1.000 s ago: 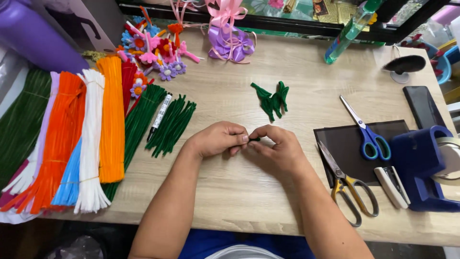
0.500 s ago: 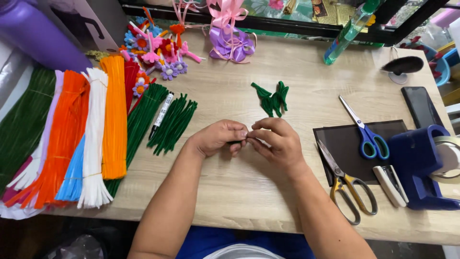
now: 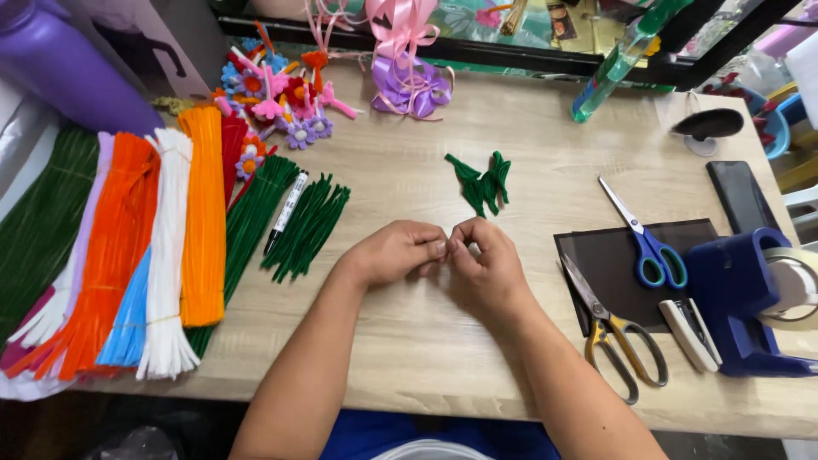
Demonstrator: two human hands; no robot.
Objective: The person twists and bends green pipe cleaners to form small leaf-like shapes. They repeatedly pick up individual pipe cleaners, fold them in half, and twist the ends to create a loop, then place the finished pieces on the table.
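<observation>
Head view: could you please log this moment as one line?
left hand | fingertips meet right hand over table | held item hidden | green folded pieces beyond | green stems left

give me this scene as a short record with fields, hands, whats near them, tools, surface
left hand: left hand closed, fingertips meeting the right hand's at table centre
right hand: right hand closed, fingertips pinched against the left; whatever is pinched is too small to tell
nearest items: loose dark green pipe cleaner pile beside the left hand; folded green pipe cleaner leaves beyond the hands
tools: blue-handled scissors and yellow-handled scissors on a black mat
surface: light wooden table
left edge: bundled pipe cleaners in orange, white, green
</observation>
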